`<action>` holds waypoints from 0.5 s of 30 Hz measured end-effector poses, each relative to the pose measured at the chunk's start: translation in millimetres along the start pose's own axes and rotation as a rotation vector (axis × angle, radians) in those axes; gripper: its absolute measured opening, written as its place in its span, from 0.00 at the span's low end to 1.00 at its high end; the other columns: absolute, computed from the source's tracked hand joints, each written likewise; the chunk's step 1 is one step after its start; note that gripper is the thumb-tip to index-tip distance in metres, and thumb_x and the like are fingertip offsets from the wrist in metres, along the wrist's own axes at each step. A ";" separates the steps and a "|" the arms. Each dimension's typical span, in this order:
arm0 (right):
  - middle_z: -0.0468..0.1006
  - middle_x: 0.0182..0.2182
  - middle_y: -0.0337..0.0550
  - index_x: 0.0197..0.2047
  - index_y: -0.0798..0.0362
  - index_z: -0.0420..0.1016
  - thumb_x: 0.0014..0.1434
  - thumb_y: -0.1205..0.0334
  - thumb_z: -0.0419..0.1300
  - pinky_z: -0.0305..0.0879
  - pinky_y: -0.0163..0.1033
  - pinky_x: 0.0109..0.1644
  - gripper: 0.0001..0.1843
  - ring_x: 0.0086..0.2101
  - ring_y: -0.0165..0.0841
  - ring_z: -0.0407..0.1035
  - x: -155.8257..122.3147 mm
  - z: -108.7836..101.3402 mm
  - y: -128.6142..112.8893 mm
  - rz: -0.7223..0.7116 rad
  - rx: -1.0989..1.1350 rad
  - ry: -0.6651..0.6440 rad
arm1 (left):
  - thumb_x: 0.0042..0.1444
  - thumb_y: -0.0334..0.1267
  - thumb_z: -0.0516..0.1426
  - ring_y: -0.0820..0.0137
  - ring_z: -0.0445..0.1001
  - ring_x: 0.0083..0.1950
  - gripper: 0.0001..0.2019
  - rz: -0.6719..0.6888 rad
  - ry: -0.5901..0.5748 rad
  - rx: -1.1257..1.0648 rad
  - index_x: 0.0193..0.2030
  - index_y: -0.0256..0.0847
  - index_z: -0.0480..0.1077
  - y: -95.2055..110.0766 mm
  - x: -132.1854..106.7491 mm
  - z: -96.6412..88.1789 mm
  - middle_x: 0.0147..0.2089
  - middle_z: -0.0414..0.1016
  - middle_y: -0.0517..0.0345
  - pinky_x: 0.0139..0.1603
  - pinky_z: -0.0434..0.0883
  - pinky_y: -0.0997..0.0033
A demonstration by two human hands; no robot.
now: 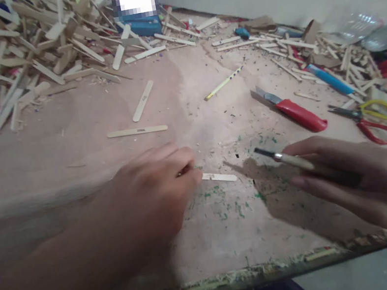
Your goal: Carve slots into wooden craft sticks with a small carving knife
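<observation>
My left hand is curled knuckles-up on the wooden board, its fingertips pinched on the end of a short flat wooden stick that lies on the board. My right hand is closed around a slim tool with a pale handle and a dark tip; the tip points left toward the stick, a short gap away. Green flecks dot the board under both hands.
A big heap of flat wooden sticks fills the far left. Two loose sticks lie mid-board. A yellow pencil, a red utility knife, red-and-yellow scissors, a blue tool and more sticks lie right. The board's front edge is close.
</observation>
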State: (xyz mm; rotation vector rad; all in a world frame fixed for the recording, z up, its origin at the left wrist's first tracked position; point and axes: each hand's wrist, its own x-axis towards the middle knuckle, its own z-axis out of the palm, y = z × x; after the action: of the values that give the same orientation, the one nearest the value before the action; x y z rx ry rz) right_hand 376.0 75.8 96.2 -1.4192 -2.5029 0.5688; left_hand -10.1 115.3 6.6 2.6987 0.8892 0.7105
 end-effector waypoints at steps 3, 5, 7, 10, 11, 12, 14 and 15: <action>0.94 0.38 0.39 0.61 0.44 0.82 0.96 0.45 0.60 0.79 0.37 0.27 0.14 0.28 0.37 0.88 25.0 5.2 -17.4 -0.043 0.072 -0.087 | 0.82 0.21 0.53 0.61 0.87 0.47 0.22 -0.008 -0.004 -0.067 0.51 0.45 0.88 0.4 1.0 0.2 0.52 0.92 0.54 0.51 0.79 0.59; 0.91 0.34 0.35 0.58 0.45 0.82 0.97 0.47 0.59 0.75 0.35 0.26 0.15 0.25 0.33 0.85 35.0 3.6 -28.1 -0.081 0.104 -0.116 | 0.83 0.21 0.53 0.62 0.87 0.47 0.22 -0.021 -0.016 -0.103 0.49 0.44 0.87 2.1 2.4 -1.2 0.53 0.93 0.53 0.51 0.79 0.61; 0.89 0.33 0.34 0.57 0.46 0.86 0.98 0.47 0.59 0.73 0.34 0.26 0.18 0.25 0.30 0.83 43.5 0.4 -35.3 -0.145 0.105 -0.135 | 0.82 0.20 0.52 0.62 0.86 0.47 0.23 -0.023 -0.014 -0.107 0.49 0.44 0.88 4.5 4.4 -4.2 0.53 0.93 0.53 0.50 0.79 0.60; 0.93 0.37 0.36 0.61 0.47 0.92 0.98 0.46 0.59 0.74 0.34 0.29 0.22 0.27 0.29 0.85 55.7 -3.3 -39.4 -0.210 0.068 -0.146 | 0.79 0.19 0.53 0.58 0.87 0.48 0.23 -0.011 -0.040 -0.091 0.46 0.44 0.87 7.0 7.4 -9.4 0.51 0.92 0.51 0.51 0.80 0.58; 0.96 0.40 0.38 0.62 0.47 0.93 0.99 0.47 0.58 0.75 0.35 0.31 0.23 0.28 0.30 0.87 59.0 -3.8 -39.4 -0.220 0.062 -0.153 | 0.77 0.18 0.53 0.57 0.87 0.48 0.23 -0.007 -0.055 -0.085 0.45 0.44 0.87 7.1 7.8 -10.4 0.51 0.92 0.51 0.51 0.80 0.57; 0.97 0.42 0.40 0.62 0.48 0.94 0.99 0.49 0.57 0.77 0.36 0.32 0.24 0.30 0.31 0.89 61.7 -4.0 -39.1 -0.231 0.065 -0.168 | 0.76 0.18 0.53 0.57 0.88 0.49 0.22 -0.004 -0.061 -0.079 0.45 0.43 0.87 6.9 7.8 -10.7 0.51 0.92 0.50 0.51 0.80 0.57; 0.98 0.42 0.43 0.60 0.48 0.96 0.99 0.50 0.55 0.78 0.37 0.32 0.26 0.31 0.34 0.90 64.6 -3.8 -37.4 -0.246 0.087 -0.194 | 0.74 0.18 0.54 0.56 0.87 0.49 0.21 0.004 -0.039 -0.068 0.45 0.44 0.86 5.6 6.5 -9.4 0.51 0.92 0.50 0.51 0.80 0.55; 0.98 0.41 0.43 0.59 0.47 0.97 0.99 0.49 0.55 0.79 0.37 0.32 0.28 0.30 0.35 0.90 65.0 -3.5 -36.4 -0.239 0.081 -0.191 | 0.74 0.18 0.54 0.56 0.87 0.49 0.21 0.010 -0.014 -0.064 0.45 0.45 0.85 4.9 5.6 -8.3 0.52 0.91 0.51 0.52 0.80 0.55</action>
State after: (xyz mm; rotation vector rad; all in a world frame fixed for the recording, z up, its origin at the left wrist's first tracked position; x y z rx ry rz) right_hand 315.6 115.5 114.4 -1.0610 -2.7098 0.7794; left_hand -7.9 115.2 17.5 2.6502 0.8358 0.7086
